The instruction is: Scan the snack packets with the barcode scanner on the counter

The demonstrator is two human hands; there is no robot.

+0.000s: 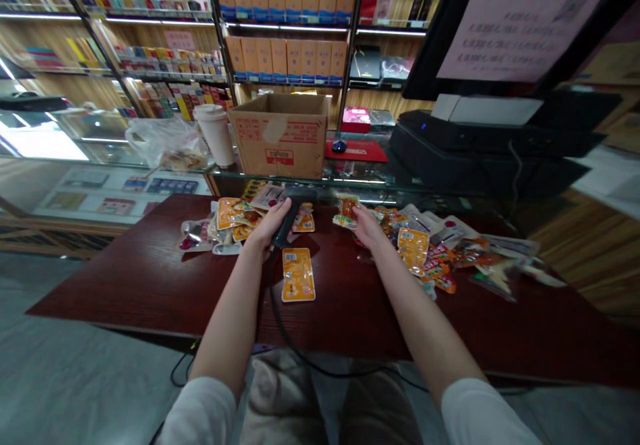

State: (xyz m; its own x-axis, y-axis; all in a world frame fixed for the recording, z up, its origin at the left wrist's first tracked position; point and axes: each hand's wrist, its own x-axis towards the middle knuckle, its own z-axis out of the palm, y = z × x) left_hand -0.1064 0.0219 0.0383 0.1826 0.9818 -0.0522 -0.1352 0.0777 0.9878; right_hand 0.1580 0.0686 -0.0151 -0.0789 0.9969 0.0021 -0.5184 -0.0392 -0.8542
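A: Where are the hands?
B: The left hand closes around a corded barcode scanner; the right hand pinches a snack packet above the dark red table.
A: What is the risk?
B: The packet may slip (it looks smooth), or the cable may snag the pile of packets.

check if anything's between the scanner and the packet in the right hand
Nothing visible is. The scanner in the left hand and the packet in the right hand have an open gap between them; a small packet lies lower down on the table.
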